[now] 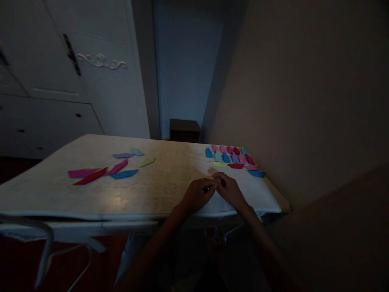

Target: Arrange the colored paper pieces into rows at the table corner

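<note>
Over the right part of the table, my left hand (199, 195) and my right hand (230, 190) meet at the fingertips. Both are closed in a pinch, and whatever lies between the fingers is too small and dark to make out. Beyond them stand rows of small folded paper boats in pink, blue, red and mint, among them a blue boat (226, 157). In front of those lie flat folded papers: a yellow one (219, 164), a red one (236, 166), a pink one and a blue one (257, 173).
On the left of the pale-covered table (164, 198) lie several more folded papers, including a red strip (91, 176) and a blue strip (124, 174). A wall (298, 101) borders the right side. Behind stand a white cabinet (112, 93) and a small brown stand (184, 125). The light is dim.
</note>
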Available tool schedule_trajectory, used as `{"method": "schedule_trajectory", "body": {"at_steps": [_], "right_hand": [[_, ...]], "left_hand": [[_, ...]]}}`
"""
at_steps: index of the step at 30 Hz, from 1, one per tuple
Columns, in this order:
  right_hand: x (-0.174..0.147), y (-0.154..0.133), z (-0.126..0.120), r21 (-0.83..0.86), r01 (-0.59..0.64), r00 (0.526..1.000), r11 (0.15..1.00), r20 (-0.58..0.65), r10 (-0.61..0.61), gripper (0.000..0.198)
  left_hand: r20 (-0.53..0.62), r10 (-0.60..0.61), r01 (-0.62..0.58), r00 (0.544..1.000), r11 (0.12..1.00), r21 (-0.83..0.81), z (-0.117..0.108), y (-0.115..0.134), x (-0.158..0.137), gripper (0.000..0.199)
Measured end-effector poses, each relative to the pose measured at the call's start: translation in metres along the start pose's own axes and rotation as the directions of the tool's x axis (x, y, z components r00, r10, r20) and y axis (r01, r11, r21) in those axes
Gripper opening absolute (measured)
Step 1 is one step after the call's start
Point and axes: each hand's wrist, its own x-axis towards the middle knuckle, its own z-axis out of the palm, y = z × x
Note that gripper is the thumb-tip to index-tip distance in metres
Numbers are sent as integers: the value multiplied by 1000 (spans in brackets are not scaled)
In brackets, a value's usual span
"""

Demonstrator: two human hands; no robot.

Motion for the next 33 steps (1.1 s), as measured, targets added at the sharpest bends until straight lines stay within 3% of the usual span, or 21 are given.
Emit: {"method": "schedule_trajectory", "body": {"at_steps": [4, 8, 11, 13, 16, 19, 22, 27, 33], "right_hand": [[7, -27, 30, 7, 51, 990, 999, 134, -51, 27], [9, -49, 54, -76, 118, 970, 990, 224, -98, 25], [10, -60, 67, -107, 183, 952, 977, 268, -149, 24], [11, -64, 72, -139, 188, 950, 972, 276, -144, 24], [11, -64, 77, -197, 187, 955, 962, 266, -131, 26], [10, -60, 80, -225, 202, 958, 953, 247, -145, 27], [8, -57, 79, -215, 240, 954, 947, 235, -188, 29], [5, -57, 76, -186, 278, 943, 942, 238, -232, 31], [4, -57, 70, -64, 235, 943, 970, 255, -212, 29]], "left_hand": [[-140, -19, 29, 990, 997, 71, -32, -9, -17, 22], [-325, -24, 123, 945, 950, 288, -93, -33, -46, 22], [-369, -84, 268, 926, 835, 481, -146, -49, -69, 23], [-416, -168, 406, 894, 699, 589, -176, -56, -82, 33], [-422, -301, 517, 855, 538, 666, -206, -61, -95, 48], [-357, -378, 510, 854, 473, 719, -218, -64, -100, 39], [-297, -410, 480, 862, 477, 736, -221, -65, -102, 25], [-299, -339, 446, 892, 561, 698, -218, -59, -102, 24], [-324, -211, 377, 922, 679, 630, -199, -44, -96, 26]]}}
